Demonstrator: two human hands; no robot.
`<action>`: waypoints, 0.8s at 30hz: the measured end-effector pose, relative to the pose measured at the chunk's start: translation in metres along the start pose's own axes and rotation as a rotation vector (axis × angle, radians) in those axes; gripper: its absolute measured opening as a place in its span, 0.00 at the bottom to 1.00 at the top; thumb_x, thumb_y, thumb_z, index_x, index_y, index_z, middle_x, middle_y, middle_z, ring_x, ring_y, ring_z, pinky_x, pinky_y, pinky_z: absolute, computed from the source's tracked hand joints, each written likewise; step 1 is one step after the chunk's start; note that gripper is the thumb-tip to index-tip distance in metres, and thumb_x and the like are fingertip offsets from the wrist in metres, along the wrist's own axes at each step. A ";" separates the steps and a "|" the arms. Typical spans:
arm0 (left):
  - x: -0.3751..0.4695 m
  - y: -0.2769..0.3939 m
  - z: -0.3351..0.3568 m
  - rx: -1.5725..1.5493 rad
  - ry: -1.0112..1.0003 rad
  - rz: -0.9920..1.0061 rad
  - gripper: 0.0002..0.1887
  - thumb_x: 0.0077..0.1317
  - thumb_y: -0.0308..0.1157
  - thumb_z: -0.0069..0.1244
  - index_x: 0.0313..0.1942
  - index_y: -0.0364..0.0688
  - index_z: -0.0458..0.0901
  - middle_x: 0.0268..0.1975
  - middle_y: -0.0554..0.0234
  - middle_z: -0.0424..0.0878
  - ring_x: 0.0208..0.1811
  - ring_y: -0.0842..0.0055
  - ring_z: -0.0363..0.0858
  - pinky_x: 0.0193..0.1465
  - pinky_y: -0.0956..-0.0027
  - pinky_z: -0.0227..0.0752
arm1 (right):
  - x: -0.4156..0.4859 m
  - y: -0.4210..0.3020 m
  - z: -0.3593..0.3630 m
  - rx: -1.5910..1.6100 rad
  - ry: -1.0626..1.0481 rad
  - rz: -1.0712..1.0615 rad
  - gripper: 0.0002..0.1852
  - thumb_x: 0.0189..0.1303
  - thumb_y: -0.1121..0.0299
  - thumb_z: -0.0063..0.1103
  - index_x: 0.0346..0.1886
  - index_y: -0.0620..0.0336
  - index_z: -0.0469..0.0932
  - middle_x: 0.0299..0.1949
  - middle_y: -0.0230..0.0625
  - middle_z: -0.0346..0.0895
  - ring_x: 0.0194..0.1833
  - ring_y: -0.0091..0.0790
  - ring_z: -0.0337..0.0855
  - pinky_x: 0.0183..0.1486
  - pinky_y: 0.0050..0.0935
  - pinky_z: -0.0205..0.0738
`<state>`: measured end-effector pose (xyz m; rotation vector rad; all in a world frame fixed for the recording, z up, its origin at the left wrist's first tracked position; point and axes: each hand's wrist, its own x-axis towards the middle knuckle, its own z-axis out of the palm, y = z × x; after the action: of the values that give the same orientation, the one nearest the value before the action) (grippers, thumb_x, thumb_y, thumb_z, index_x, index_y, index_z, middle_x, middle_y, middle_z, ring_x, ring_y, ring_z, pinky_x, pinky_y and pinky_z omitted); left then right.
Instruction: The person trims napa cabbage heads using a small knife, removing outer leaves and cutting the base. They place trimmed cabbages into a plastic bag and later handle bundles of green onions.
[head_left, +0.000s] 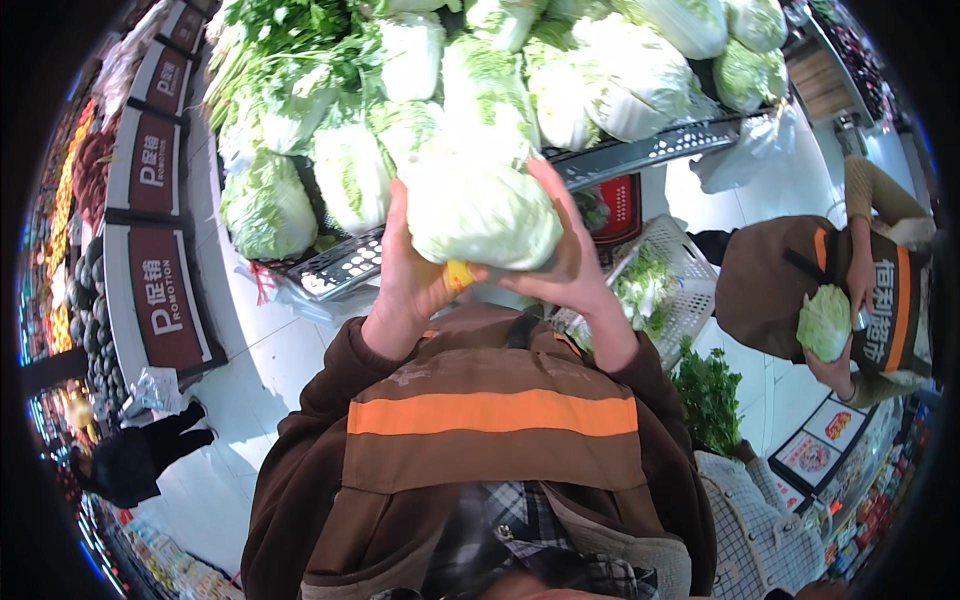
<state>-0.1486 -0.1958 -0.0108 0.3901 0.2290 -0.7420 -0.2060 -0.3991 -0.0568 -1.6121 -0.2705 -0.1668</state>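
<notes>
My left hand (411, 274) and my right hand (566, 259) hold a napa cabbage (487, 217) between them, one at each side. The cabbage lies sideways over the near edge of a heap of napa cabbages (349, 176). A small yellow object (459, 275) shows under it by the fingers of my left hand; what it is cannot be made out. Strong light washes out the cabbage's upper side. Black perforated crates (652, 150) bear the heap, and leafy green celery or parsley (300, 56) lies at its far left.
A white perforated basket (694, 262) with leaf trimmings and a red crate (621, 210) stand beyond my right arm. At right, a co-worker (795, 281) holds another cabbage (823, 322). Another person (124, 461) stands at lower left, near promotion-signed display stands (157, 289). A bunch of greens (709, 394) is at right.
</notes>
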 end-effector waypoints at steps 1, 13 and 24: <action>0.001 -0.006 0.003 0.026 0.001 -0.029 0.42 0.71 0.71 0.28 0.67 0.44 0.68 0.54 0.50 0.84 0.39 0.56 0.88 0.25 0.58 0.80 | 0.007 -0.004 0.008 -0.038 0.011 -0.063 0.61 0.41 0.66 0.86 0.77 0.67 0.51 0.74 0.45 0.60 0.71 0.37 0.66 0.71 0.36 0.63; -0.022 0.020 -0.020 0.937 0.247 0.407 0.14 0.69 0.34 0.57 0.50 0.40 0.76 0.26 0.74 0.73 0.19 0.91 0.64 0.19 0.84 0.59 | -0.032 -0.020 -0.005 0.628 0.385 0.398 0.41 0.53 0.63 0.79 0.67 0.69 0.67 0.59 0.40 0.77 0.58 0.32 0.78 0.62 0.32 0.72; -0.002 -0.040 -0.016 0.982 -0.090 0.079 0.29 0.62 0.41 0.65 0.57 0.37 0.71 0.46 0.65 0.75 0.46 0.79 0.74 0.48 0.72 0.71 | -0.070 -0.029 0.007 0.905 0.181 0.602 0.44 0.52 0.64 0.79 0.70 0.64 0.64 0.61 0.39 0.76 0.61 0.32 0.78 0.64 0.34 0.72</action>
<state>-0.1790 -0.2144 -0.0349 1.2839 -0.2598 -0.7549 -0.2812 -0.3961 -0.0482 -0.7140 0.2657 0.2499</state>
